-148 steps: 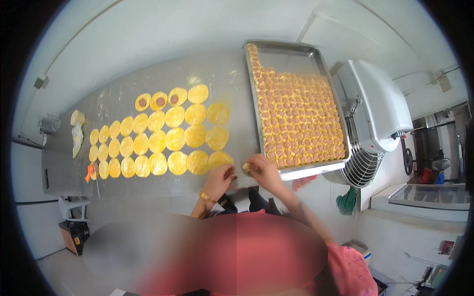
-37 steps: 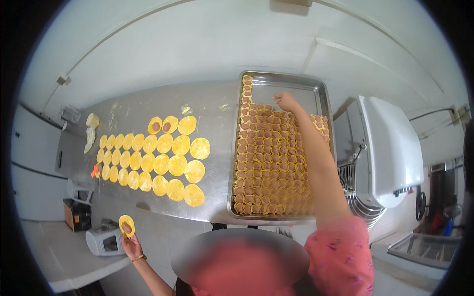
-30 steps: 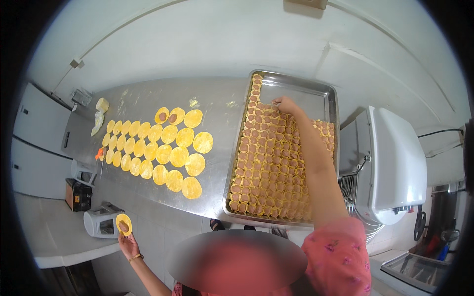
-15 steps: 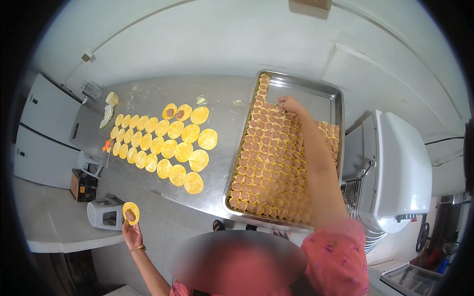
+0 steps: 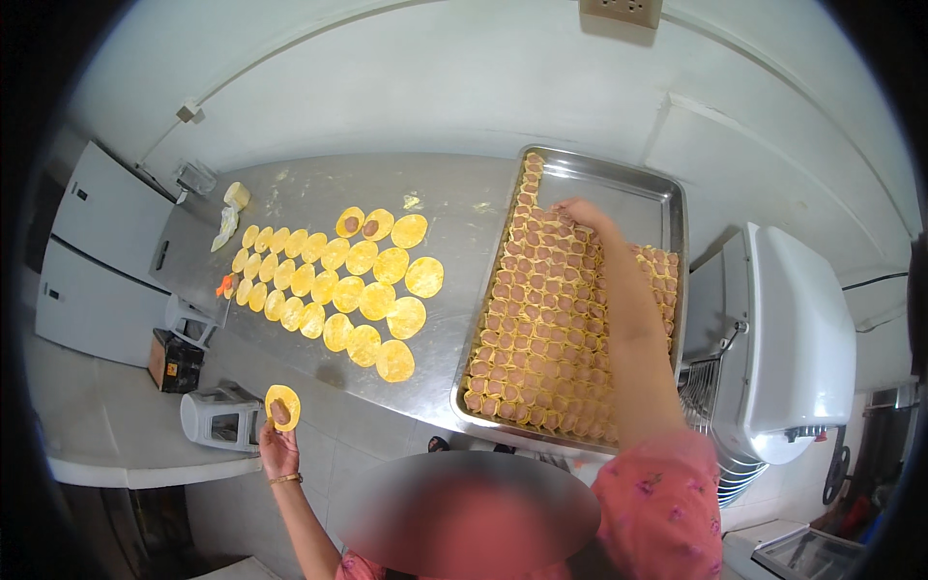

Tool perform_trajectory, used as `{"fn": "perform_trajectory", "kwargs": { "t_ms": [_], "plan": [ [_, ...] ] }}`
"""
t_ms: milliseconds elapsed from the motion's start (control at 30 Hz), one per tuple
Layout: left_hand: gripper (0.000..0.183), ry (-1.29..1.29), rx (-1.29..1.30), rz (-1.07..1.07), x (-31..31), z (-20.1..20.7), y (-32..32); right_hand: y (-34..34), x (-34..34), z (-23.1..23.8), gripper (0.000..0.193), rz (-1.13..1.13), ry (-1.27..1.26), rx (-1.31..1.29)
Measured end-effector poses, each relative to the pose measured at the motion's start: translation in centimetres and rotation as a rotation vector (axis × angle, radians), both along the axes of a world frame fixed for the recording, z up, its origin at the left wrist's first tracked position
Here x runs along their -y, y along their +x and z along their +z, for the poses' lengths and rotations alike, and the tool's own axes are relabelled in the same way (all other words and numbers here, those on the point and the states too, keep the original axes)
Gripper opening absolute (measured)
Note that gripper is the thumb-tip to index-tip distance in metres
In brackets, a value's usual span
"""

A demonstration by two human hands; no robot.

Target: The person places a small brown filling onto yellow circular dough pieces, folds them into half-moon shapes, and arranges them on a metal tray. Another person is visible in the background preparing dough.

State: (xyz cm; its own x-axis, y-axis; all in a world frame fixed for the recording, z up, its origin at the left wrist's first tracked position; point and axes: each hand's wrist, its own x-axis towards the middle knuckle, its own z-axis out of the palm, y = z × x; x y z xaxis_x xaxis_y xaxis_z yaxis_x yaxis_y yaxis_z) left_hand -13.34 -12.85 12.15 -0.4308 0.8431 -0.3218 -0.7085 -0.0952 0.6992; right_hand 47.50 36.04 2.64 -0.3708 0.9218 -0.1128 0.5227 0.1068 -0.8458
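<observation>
Head view showed the left grip (image 5: 279,449) closed on the lower edge of a round yellow wrapper (image 5: 293,409), held in the air with a lump of pinkish-brown filling (image 5: 279,413) on it, apart from the tabletop (image 5: 464,271). Well to its right, the right grip (image 5: 582,212) was over the tray (image 5: 611,193), fingertips at the far edge of the packed dumplings (image 5: 530,319); whether they pinched anything could not be told. The step in hand looked like setting or settling a piece in those rows, and the next move seemed to call for a light touch there, with the left grip soft enough not to crease the wrapper or tip its load. Beyond and to the right of the left grip, flat wrappers (image 5: 376,301) lay in rows on the grey metal, thin discs with pale floury patches; two in the farthest row carried filling. On the near side of the right grip, the dumplings stood snug, rounded meaty tops in crinkled yellow frills, while the tray's smooth, shiny base showed just beyond it.
</observation>
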Motion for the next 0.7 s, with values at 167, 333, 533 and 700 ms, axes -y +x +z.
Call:
{"fn": "perform_trajectory", "kwargs": {
  "t_ms": [167,333,533,700],
  "plan": [
    [0.023,-0.019,0.002,-0.017,-1.1,-0.2,0.8,0.8,-0.5,0.7,0.030,-0.006,0.060,0.436],
    [0.025,-0.023,0.058,-0.118,-4.6,-0.2,3.3,0.1,0.2,1.6,0.031,0.068,0.164,0.564],
    [0.037,-0.125,0.009,-0.401,-10.4,1.3,8.7,-3.7,5.5,6.8,0.031,-0.536,0.347,-0.111],
    [0.033,-0.056,0.060,-0.675,-14.9,0.9,13.0,-14.8,19.7,10.1,0.031,-0.229,-0.041,-0.480]
  ]
}}
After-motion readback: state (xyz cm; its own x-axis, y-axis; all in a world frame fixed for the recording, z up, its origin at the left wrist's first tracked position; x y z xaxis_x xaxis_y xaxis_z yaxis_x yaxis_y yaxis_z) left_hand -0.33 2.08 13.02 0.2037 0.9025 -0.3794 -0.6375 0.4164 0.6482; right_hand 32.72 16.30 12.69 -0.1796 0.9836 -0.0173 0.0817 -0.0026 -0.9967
